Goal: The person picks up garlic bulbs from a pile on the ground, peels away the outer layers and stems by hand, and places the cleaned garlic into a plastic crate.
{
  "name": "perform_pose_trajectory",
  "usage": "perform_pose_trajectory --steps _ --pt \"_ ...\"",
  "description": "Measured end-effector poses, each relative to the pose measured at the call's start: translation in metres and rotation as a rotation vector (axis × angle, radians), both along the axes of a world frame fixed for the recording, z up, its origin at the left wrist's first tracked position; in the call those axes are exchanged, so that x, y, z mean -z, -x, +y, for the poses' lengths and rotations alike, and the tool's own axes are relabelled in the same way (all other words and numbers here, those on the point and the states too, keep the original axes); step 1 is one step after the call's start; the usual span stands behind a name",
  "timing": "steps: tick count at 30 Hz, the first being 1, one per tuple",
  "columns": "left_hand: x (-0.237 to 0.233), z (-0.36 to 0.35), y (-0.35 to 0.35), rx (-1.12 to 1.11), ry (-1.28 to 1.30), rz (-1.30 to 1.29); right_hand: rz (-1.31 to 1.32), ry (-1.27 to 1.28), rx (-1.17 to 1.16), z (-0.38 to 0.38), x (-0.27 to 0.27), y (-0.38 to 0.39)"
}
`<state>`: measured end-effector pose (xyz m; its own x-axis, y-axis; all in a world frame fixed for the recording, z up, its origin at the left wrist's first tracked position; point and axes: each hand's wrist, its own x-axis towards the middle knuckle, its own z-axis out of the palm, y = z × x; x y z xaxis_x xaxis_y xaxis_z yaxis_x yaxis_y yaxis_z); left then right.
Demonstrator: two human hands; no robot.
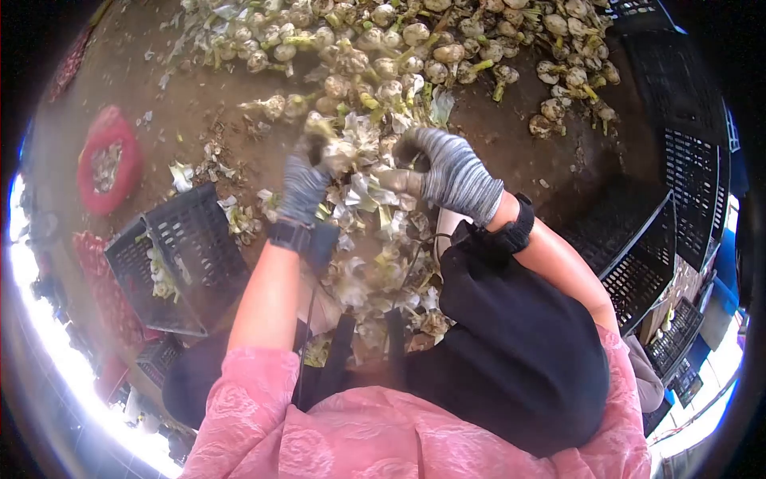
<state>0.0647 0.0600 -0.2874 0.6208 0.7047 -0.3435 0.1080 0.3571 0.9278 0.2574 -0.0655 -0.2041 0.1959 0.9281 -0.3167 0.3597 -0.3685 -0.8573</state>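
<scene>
Left hand (303,184) grips a pale bulb (341,153), seemingly to steady it; right hand (456,169) curls, contents unclear.

No writing, label, brand, number or sign can be read anywhere in view.

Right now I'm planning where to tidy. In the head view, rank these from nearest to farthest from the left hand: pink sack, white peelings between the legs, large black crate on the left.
From the left hand:
1. White peelings: just to its right, spreading down between the legs.
2. Large black crate: to its left.
3. Pink sack: farther left, past the crate's front.
</scene>
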Motion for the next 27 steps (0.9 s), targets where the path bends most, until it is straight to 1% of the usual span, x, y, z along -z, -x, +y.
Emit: perform_pose_trajectory --steps 1,2,4,5,6,8,9,10,12,14,16,19,21,23,25,26,27 --pt "-0.030 -0.016 -0.012 0.019 0.007 -0.043 0.008 0.009 0.039 0.001 -0.001 -0.001" --pt "-0.049 -0.027 -0.021 0.037 0.012 -0.088 0.000 0.007 0.037 0.000 -0.001 -0.002" --pt "-0.073 -0.043 -0.032 0.154 -0.107 -0.014 0.033 -0.121 0.070 -0.001 0.002 -0.002" --pt "-0.075 -0.046 -0.033 0.188 -0.134 -0.102 0.068 -0.143 0.078 -0.002 -0.006 -0.002" --pt "-0.078 -0.050 -0.035 0.185 -0.135 -0.103 0.067 -0.144 0.075 -0.003 -0.012 -0.002" --pt "-0.087 -0.055 -0.036 0.144 -0.230 -0.057 0.416 -0.178 0.130 -0.003 -0.023 -0.002" --pt "-0.088 -0.055 -0.036 0.131 -0.220 -0.040 0.408 -0.115 0.107 -0.002 -0.027 -0.002" --pt "-0.088 -0.056 -0.036 0.130 -0.221 -0.035 0.413 -0.116 0.106 -0.003 -0.025 -0.003" --pt "-0.089 -0.059 -0.038 0.078 -0.191 -0.092 0.597 -0.144 0.113 -0.004 -0.020 -0.004" --pt "-0.090 -0.060 -0.038 0.079 -0.200 -0.055 0.574 -0.136 0.082 -0.006 -0.014 -0.008" --pt "-0.089 -0.061 -0.039 0.083 -0.206 -0.020 0.651 -0.135 0.080 -0.008 -0.009 -0.010" --pt "-0.089 -0.061 -0.038 0.053 -0.179 -0.022 0.658 -0.160 0.080 -0.011 -0.009 -0.014" --pt "-0.091 -0.059 -0.038 0.061 -0.138 0.027 0.647 -0.159 0.072 -0.011 -0.008 -0.015" --pt "-0.085 -0.059 -0.035 0.072 -0.177 0.031 0.637 -0.159 0.061 -0.011 -0.009 -0.013" --pt "-0.081 -0.058 -0.032 0.084 -0.216 0.035 0.486 -0.114 0.129 -0.009 -0.014 -0.010" --pt "-0.079 -0.059 -0.031 0.060 -0.198 -0.006 0.487 -0.113 0.129 -0.008 -0.015 -0.009" --pt "-0.078 -0.059 -0.030 0.038 -0.179 -0.047 0.286 -0.133 0.094 -0.007 -0.016 -0.009"
